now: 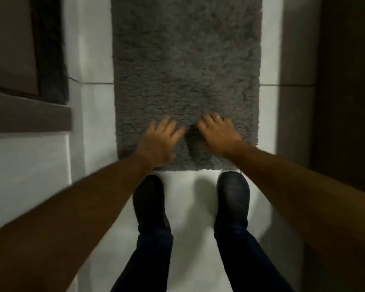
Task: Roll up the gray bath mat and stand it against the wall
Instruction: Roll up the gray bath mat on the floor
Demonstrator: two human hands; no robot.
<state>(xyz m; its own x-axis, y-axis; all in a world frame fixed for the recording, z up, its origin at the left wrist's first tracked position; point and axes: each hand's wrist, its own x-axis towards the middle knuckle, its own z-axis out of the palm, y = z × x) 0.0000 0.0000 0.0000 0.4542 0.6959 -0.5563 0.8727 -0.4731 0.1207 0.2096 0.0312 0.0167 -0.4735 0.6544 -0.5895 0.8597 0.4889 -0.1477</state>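
We see the mat point(185, 70) lying flat on the white floor point(97, 106), our left hand point(159, 142) and right hand point(218, 132) spread palm-down near its close edge, shoes point(150, 201) just behind.

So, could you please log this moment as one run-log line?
stage: before rolling | gray bath mat: flat on floor | left hand: open, near edge | right hand: open, near edge | roll: none

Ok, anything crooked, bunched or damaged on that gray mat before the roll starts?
Nothing stands out. The gray bath mat lies flat and square to the white floor tiles, with no visible folds or tears. Left hand and right hand are over its near end.
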